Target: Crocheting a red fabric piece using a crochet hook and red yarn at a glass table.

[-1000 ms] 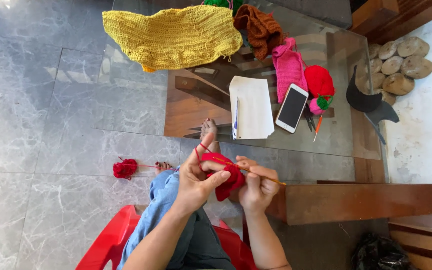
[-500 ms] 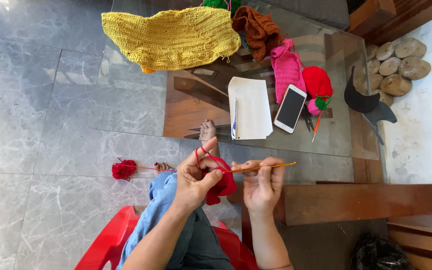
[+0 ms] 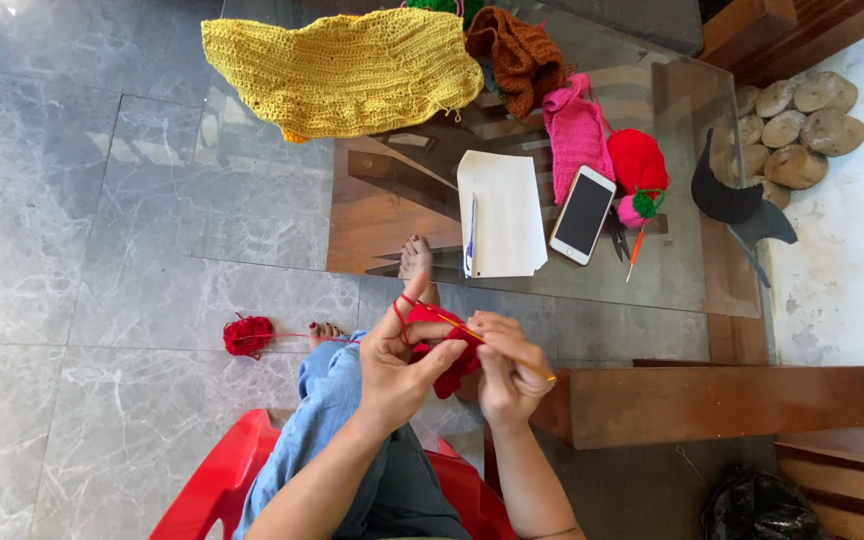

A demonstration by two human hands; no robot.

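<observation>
The red crochet piece (image 3: pixel 444 352) is mostly hidden behind the left hand (image 3: pixel 399 362) and right hand (image 3: pixel 505 368). The green yarn (image 3: pixel 442 5) is cut off by the top edge. The small tools (image 3: pixel 624 240) beside the phone (image 3: pixel 583 215) are too small to identify.

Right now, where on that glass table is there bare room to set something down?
Bare glass lies below the yellow knit, left of the white paper. The far right side is crowded: phone, pink knit, red yarn, brown knit.
</observation>
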